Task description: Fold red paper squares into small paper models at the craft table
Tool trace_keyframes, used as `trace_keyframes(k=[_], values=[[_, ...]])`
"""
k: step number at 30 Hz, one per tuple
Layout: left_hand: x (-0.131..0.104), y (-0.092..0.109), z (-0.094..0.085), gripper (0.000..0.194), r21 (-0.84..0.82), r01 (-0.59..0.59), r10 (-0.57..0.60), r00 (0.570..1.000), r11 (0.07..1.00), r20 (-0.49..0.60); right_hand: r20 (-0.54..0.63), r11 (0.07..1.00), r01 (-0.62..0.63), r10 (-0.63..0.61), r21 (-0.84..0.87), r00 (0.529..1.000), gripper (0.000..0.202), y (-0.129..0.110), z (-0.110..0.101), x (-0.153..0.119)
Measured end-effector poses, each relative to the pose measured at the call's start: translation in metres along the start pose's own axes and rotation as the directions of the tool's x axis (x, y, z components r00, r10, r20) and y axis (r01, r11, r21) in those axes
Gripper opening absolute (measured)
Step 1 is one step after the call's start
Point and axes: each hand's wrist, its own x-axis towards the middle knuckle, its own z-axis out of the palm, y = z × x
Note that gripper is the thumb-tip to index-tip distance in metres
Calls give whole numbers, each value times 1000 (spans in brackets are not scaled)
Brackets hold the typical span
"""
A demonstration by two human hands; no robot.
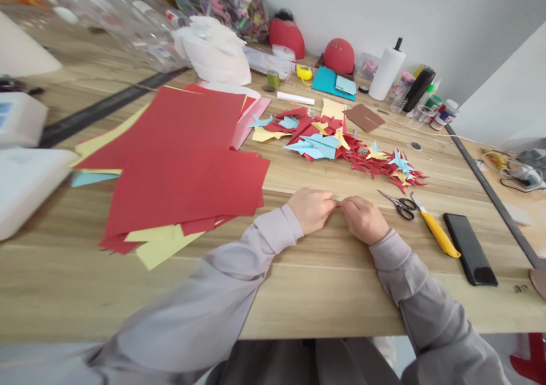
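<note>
My left hand (312, 210) and my right hand (364, 219) meet over the front of the wooden table, fingers closed in a pinch. Between them shows a sliver of red paper (338, 206), mostly covered by the fingertips. Just beyond the hands lies a long heap of folded paper pieces (354, 152), red with some light blue and yellow. Left of my left hand are stacked sheets of red paper (183, 186), with yellow sheets (170, 245) poking out underneath. Small scissors (403, 204) rest right of my right hand, beside a yellow utility knife (439, 234).
A black phone (469, 248) lies at the right. Along the back stand a paper roll (387, 72), several bottles and jars, red pincushions (339, 55), a yellow tape measure (304, 73) and a white cloth bundle (215, 52). A brown paper square (364, 118) lies behind the heap.
</note>
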Motion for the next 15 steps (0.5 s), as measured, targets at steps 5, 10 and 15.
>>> trace_keyframes(k=[5, 10, 15], values=[[-1, 0, 0, 31, -1, 13, -13, 1000, 1000, -23, -59, 989, -81, 88, 123, 994, 19, 1, -2, -1], [-2, -2, 1, 31, -17, 4, -5, 999, 1000, -46, -57, 973, -79, 93, 216, 994, 18, 0, -4, -1], [-1, -1, 1, 29, 18, -22, 23, 999, 1000, -48, -90, 984, -37, 53, 172, 994, 16, -1, -1, 1]])
